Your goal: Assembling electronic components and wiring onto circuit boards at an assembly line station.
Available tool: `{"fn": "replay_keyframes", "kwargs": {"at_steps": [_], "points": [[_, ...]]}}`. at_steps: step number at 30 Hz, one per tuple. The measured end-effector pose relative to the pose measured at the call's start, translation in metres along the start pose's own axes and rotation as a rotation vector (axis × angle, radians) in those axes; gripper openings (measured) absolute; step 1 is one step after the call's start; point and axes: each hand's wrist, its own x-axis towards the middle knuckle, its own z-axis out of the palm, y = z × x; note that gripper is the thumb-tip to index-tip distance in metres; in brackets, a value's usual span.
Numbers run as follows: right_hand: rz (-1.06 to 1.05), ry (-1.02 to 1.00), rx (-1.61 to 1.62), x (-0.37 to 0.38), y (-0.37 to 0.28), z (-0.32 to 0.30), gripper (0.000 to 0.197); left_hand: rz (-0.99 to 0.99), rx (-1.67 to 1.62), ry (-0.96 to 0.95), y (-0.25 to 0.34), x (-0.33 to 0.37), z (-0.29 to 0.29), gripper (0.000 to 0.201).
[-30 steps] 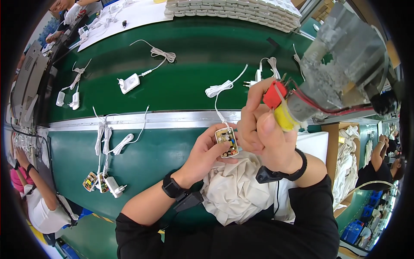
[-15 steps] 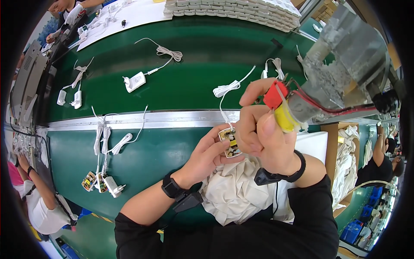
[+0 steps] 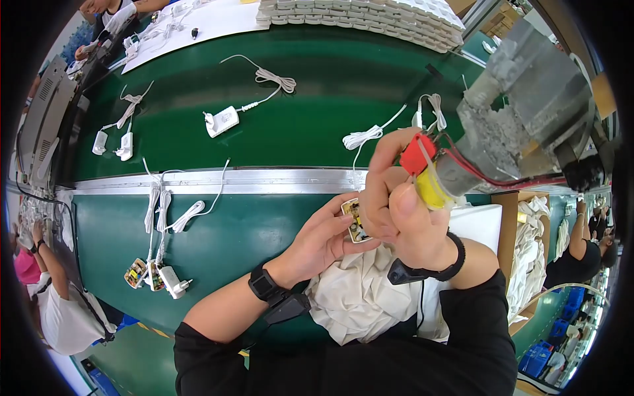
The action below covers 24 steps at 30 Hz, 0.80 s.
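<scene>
My left hand (image 3: 325,236) is closed on an opened power adapter (image 3: 357,223), a white shell with its circuit board showing and a white cable running up from it. My right hand (image 3: 413,214) is wrapped round the neck of a hanging glue gun (image 3: 456,173), a grey tool crusted with residue, with a red block and yellow tape near its front end. The right fingers cover the adapter's right edge, so the tool's tip and any contact there are hidden. Beneath both hands lies a heap of crumpled cream cloth (image 3: 363,294).
On the bench at left lie three cabled adapters (image 3: 155,274), two of them opened. The green conveyor belt (image 3: 178,145) beyond the metal rail carries several white adapters (image 3: 222,122). White trays (image 3: 363,20) are stacked behind it. A carton (image 3: 528,257) of cloth stands at right. Other people work nearby.
The adapters on the belt have shifted to the right. My right hand and the glue gun have moved slightly left; both hands keep their holds.
</scene>
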Motion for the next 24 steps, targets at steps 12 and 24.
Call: {"fn": "replay_keyframes", "kwargs": {"at_steps": [12,24], "points": [[0.008,-0.044,0.066,0.001,-0.009,0.015,0.051,0.917,1.652,0.174,0.06,0.09,-0.013,0.038],[0.036,-0.024,0.06,-0.001,-0.013,-0.003,0.041,0.882,2.649,0.787,0.143,0.032,-0.016,0.037]]}}
